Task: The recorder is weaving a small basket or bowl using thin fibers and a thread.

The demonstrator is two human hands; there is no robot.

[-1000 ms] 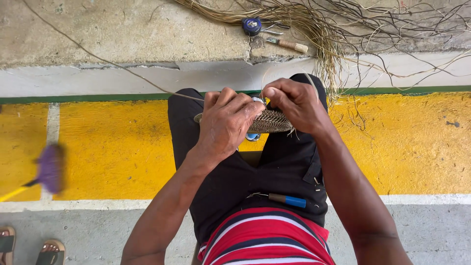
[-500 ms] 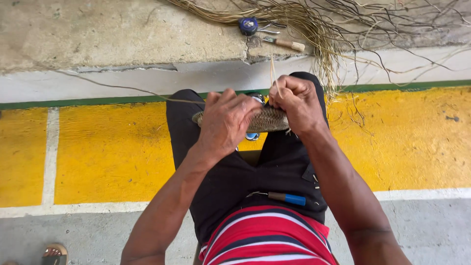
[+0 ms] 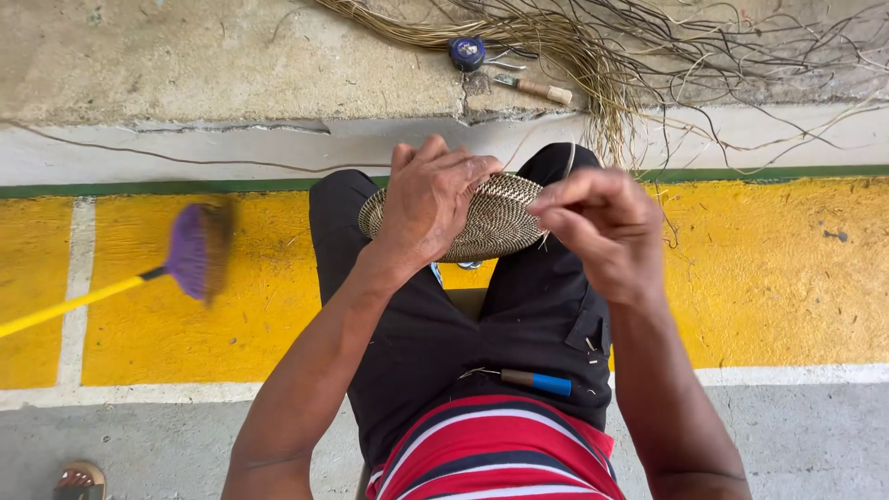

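While gripped by left hand (image 3: 431, 208), woven disc (image 3: 495, 218) beside pinching right hand (image 3: 602, 231).

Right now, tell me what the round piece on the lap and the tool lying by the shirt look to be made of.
The round woven piece under the left hand looks like coiled plant fibre, matt tan with dark stitching, like the loose fibre bundle on the ledge. The tool appears to have a brown wooden handle with a blue, probably plastic or taped, end; its thin point looks metal, but it is too small to be sure.

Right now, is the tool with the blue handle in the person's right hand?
No, the blue-handled tool lies on the lap near the striped shirt, while the right hand pinches a thin fibre beside the woven basket.
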